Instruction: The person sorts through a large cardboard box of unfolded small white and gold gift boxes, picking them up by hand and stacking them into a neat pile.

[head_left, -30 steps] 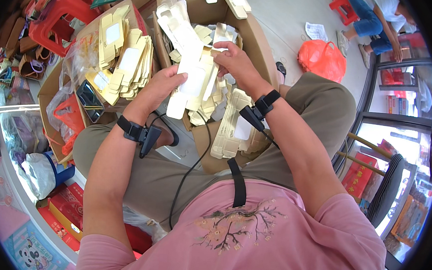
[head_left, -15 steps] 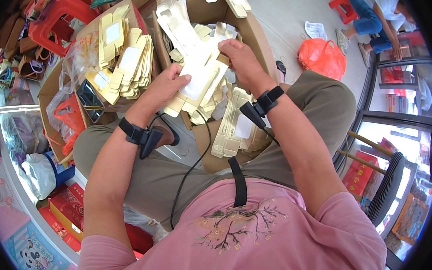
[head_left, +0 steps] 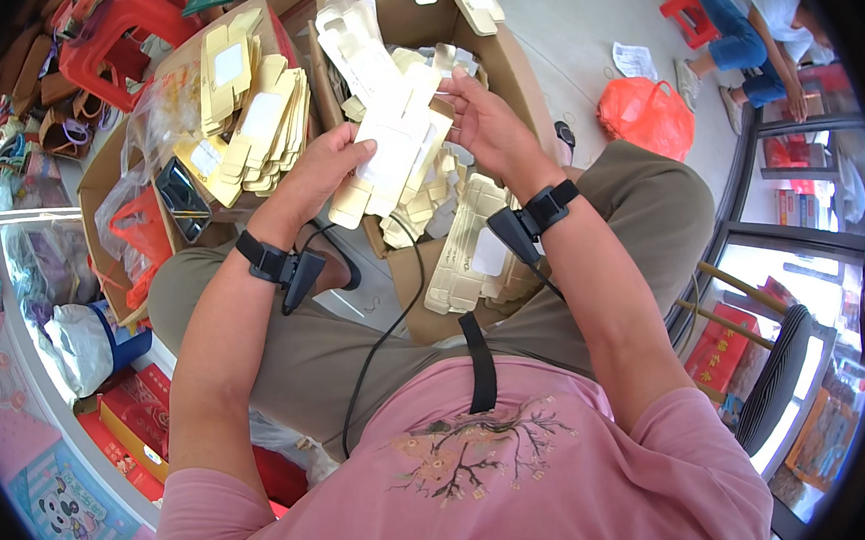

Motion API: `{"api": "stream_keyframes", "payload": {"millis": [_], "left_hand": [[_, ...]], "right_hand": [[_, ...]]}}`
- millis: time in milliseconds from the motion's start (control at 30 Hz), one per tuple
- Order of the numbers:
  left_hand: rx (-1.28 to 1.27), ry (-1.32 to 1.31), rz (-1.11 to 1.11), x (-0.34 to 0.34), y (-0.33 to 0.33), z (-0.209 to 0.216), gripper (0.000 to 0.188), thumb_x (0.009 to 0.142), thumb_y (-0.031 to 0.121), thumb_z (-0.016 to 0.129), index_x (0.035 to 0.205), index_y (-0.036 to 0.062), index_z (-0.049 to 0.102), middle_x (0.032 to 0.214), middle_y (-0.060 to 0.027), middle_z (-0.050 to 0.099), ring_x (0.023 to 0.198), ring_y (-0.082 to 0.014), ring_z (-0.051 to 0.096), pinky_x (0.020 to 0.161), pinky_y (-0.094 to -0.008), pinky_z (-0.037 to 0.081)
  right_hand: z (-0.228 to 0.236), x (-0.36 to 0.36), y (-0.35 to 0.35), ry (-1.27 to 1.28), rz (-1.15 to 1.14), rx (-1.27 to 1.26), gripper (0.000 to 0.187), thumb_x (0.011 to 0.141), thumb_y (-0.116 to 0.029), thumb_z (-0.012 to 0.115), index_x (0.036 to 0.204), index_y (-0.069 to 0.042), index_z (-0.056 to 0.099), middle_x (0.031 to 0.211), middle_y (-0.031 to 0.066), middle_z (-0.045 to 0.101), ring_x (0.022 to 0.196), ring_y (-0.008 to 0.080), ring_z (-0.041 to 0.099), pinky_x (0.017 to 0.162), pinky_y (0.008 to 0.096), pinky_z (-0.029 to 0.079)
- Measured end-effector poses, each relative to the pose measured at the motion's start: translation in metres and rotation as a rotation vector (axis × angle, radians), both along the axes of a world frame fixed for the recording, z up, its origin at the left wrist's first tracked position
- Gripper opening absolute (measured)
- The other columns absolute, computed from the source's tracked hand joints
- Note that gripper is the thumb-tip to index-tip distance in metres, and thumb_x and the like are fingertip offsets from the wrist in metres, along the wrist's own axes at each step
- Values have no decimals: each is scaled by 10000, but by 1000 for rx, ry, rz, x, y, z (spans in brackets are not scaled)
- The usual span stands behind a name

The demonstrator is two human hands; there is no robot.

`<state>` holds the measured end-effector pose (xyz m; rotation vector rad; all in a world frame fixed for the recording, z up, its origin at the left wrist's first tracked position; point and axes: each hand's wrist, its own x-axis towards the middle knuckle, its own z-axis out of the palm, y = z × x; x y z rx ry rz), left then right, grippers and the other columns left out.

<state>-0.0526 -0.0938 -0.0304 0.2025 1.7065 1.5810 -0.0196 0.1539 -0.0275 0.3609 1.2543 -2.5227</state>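
Observation:
A flattened pale-gold carton (head_left: 393, 147) with a whitish panel is in front of me, above a brown cardboard box. My left hand (head_left: 321, 167) grips its left edge, thumb on top and the other fingers partly hidden. At the carton's upper right is my right hand (head_left: 492, 129), fingers loosely apart; whether a fingertip touches the edge I cannot tell. Under the held carton more flattened cartons (head_left: 422, 209) lie heaped. A stack of flattened cartons (head_left: 270, 128) rests on a box to the left, and another stack (head_left: 469, 248) lies near my right knee.
The open brown cardboard box (head_left: 516, 80) stands between my knees. Left are a red plastic stool (head_left: 123, 33) and a dark phone-like object (head_left: 183, 200). A red plastic bag (head_left: 646, 116) sits on the floor at right, near another person's legs (head_left: 724, 40). A black cable (head_left: 388, 332) hangs from my wrist strap.
My right hand's fingers have loosened and spread from their pinch on the carton's upper edge. The carton has shifted slightly left and turned more upright in my left hand.

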Motion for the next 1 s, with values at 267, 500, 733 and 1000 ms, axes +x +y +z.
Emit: {"api": "stream_keyframes", "payload": {"millis": [267, 500, 733, 1000], "left_hand": [[49, -57, 48, -1, 0, -10, 240, 1006, 253, 569, 1112, 38, 585, 984, 7, 619, 919, -58, 554, 835, -233, 459], [116, -57, 87, 3, 3, -9, 248, 1023, 268, 535, 1116, 46, 591, 978, 23, 609, 882, -58, 541, 818, -223, 445], [111, -62, 124, 3, 4, -13, 268, 1024, 277, 534, 1136, 42, 596, 978, 22, 613, 894, -57, 538, 836, -225, 439], [81, -35, 148, 7, 5, -8, 279, 1025, 299, 536, 1118, 45, 605, 972, 24, 615, 892, -53, 539, 826, -225, 440]], "right_hand": [[-12, 3, -8, 54, 4, 308, 344, 993, -320, 574, 1228, -68, 585, 1135, 15, 633, 1054, 110, 595, 922, 303, 479], [-5, 6, -28, -9, -15, 264, 359, 1030, -310, 487, 1246, -37, 574, 1145, 54, 641, 1031, 144, 627, 932, 341, 514], [-4, 1, -38, -27, 64, 20, 420, 1059, -341, 415, 1325, -36, 526, 1249, 72, 622, 1120, 174, 616, 966, 350, 511], [-12, 3, -45, 38, -43, 410, 368, 989, -415, 550, 1059, -57, 598, 958, 32, 616, 828, 123, 566, 767, 307, 490]]}}
